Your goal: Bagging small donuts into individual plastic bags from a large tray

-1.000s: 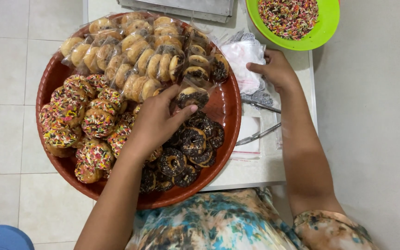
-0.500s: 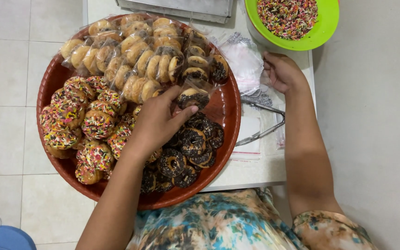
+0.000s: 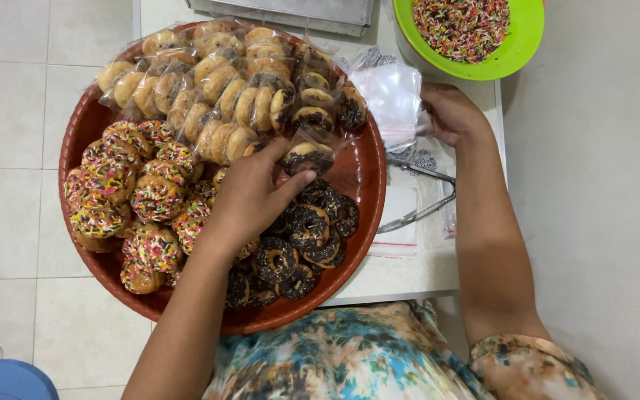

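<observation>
Doughnut [image 3: 307, 157], bagged and chocolate-topped, pinched in fingers [image 3: 290, 154] of left hand [image 3: 250, 196] over red tray [image 3: 368, 185], just beyond them; right hand [image 3: 450, 115] farther off, closed on plastic bags [image 3: 390, 96] at worktop [image 3: 409, 270].

The left hand [image 3: 250, 196] hides the doughnuts under it. The green bowl [image 3: 516, 63] and metal tray [image 3: 290, 11] are cut off at the far edge.
</observation>
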